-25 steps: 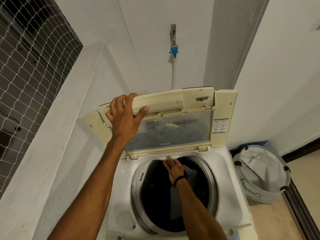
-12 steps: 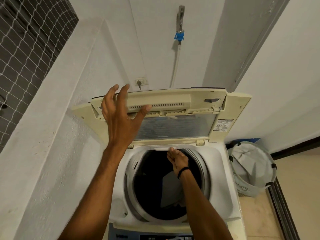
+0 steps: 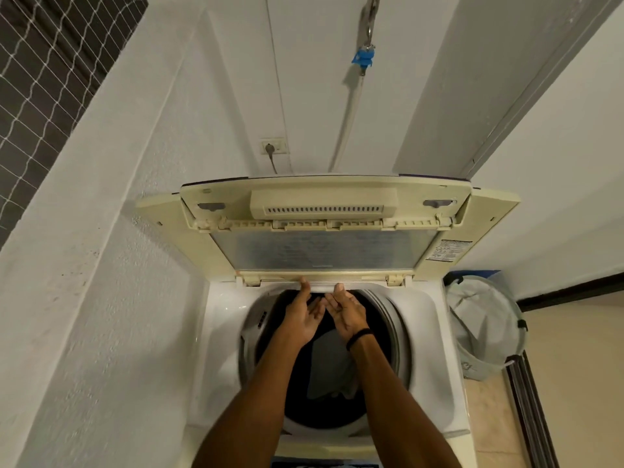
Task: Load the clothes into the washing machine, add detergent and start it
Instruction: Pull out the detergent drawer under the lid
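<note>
White-walled laundry corner: top-loader open, both hands at its back rim.

Head view: the washing machine stands against the wall with its lid folded upright, leaving the drum free to reach. Grey clothes lie inside the drum, and the laundry basket sits just beside the machine. The left hand and right hand reach over the drum, fingers straight and grasping nothing. Their tips touch the white ledge under the lid, probably feeling for the detergent tray.
</note>
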